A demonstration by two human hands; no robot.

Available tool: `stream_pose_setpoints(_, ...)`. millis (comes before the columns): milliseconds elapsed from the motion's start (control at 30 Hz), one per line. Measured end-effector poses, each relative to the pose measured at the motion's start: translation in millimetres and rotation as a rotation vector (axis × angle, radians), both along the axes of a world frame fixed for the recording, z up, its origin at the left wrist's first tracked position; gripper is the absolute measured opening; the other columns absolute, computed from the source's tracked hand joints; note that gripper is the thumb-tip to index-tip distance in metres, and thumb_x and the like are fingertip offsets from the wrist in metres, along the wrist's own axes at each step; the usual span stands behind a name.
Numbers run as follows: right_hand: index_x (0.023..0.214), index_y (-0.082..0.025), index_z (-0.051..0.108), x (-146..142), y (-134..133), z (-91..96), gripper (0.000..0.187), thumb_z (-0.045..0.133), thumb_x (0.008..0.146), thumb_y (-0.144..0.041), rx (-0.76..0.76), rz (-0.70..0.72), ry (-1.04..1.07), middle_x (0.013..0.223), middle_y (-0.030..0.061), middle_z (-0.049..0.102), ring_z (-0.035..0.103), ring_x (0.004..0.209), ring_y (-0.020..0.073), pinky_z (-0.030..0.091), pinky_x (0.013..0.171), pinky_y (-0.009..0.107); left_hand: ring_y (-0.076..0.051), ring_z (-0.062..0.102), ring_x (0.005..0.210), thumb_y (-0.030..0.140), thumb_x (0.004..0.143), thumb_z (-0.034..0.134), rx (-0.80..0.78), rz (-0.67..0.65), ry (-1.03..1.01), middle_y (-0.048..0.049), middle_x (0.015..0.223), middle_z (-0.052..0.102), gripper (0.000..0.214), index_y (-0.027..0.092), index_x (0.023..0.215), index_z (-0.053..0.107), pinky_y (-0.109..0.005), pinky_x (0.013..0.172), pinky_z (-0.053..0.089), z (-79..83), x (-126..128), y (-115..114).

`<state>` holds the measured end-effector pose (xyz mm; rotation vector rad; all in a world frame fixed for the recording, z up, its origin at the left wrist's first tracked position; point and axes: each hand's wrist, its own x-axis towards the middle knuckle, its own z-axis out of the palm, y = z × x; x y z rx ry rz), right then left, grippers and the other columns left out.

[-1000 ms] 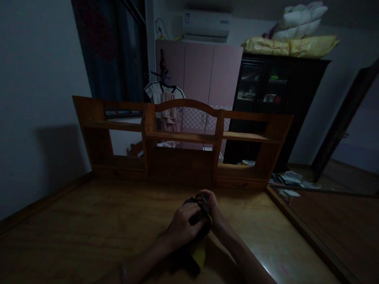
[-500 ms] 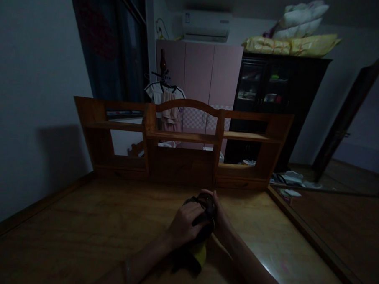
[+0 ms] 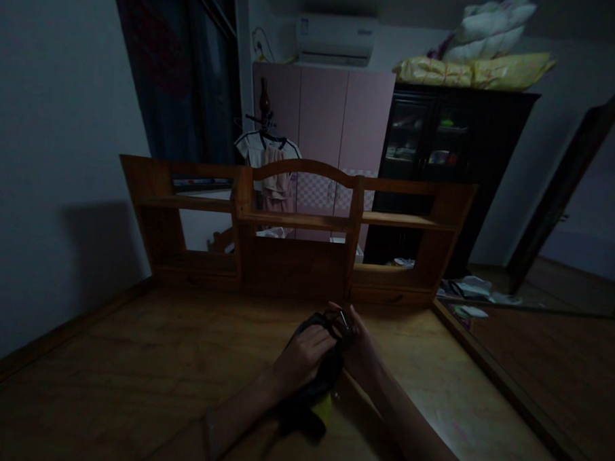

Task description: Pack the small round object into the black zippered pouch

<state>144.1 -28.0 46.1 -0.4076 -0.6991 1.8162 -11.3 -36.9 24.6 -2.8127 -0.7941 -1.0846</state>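
Note:
A dark, soft-looking item with strap-like loops and a yellow-green part sits between my hands above the wooden bed board; its kind is too dim to make out. My left hand is closed on its near left side, fingers curled over the dark material. At its far right end, my right hand grips a dark looped part that carries a thin bright glint. The lower end of the item hangs down or lies near the board under my left wrist. My right fingertips are partly hidden behind it.
A wooden shelf unit stands along the far edge of the boarded surface. A white wall rises at the left. A raised wooden rail runs along the right side. Beyond are a pink wardrobe and a black cabinet.
The dark item has shifted and stretched slightly; its looped upper part now shows a bright glint. My left hand has moved a little down and left, my right hand slightly right.

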Motion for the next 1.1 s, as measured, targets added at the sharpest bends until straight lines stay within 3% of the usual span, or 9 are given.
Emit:
stream_pose_setpoints(133,0.094,-0.017,0.068,1,2,-3.8,0.029,0.057,0.084,-0.041,-0.048,0.000,0.041,0.088,0.0036,0.071,0.064,0.085,0.0175,0.045,0.084,0.029,-0.021,0.050,0.115,0.002,0.082,0.045,-0.020,0.003,-0.022,-0.0090,0.118,0.059,0.041,0.017,0.119,0.052,-0.040,0.102,0.041,-3.4,-1,2)
stream_pose_setpoints(533,0.082,-0.020,0.070,-11,-2,-5.1,0.022,0.063,0.076,-0.040,-0.050,-0.122,-0.053,0.077,-0.0005,0.070,0.061,0.073,0.0167,0.046,0.077,0.028,-0.023,0.056,0.105,0.017,0.083,0.058,-0.138,0.056,-0.154,-0.0079,0.108,0.063,0.018,0.019,0.101,0.060,-0.041,0.094,0.045,4.6,1,-7)
stream_pose_setpoints(833,0.094,-0.024,0.064,-15,-3,-8.5,0.027,0.069,0.072,-0.038,0.068,-0.245,-0.152,0.084,-0.0008,0.068,0.061,0.081,0.0178,0.046,0.079,0.029,-0.022,0.058,0.093,0.024,0.085,0.057,-0.178,0.098,-0.170,-0.0070,0.097,0.064,0.011,0.018,0.093,0.059,-0.038,0.087,0.046,10.3,6,-12)
stream_pose_setpoints(900,0.090,-0.023,0.065,-16,-2,-8.4,0.026,0.069,0.071,-0.039,0.056,-0.227,-0.132,0.082,-0.0009,0.068,0.062,0.079,0.0171,0.046,0.080,0.029,-0.022,0.058,0.093,0.024,0.085,0.056,-0.190,0.099,-0.174,-0.0068,0.096,0.064,0.010,0.018,0.094,0.059,-0.037,0.087,0.047,11.3,6,-12)
stream_pose_setpoints(1100,0.083,-0.017,0.068,-17,-12,-3.9,0.033,0.061,0.078,-0.049,0.001,-0.006,-0.108,0.082,0.0043,0.069,0.063,0.077,0.0186,0.048,0.079,0.029,-0.021,0.059,0.099,0.021,0.088,0.052,-0.176,0.102,-0.236,-0.0073,0.106,0.065,0.019,0.019,0.106,0.058,-0.036,0.090,0.046,9.4,6,-12)
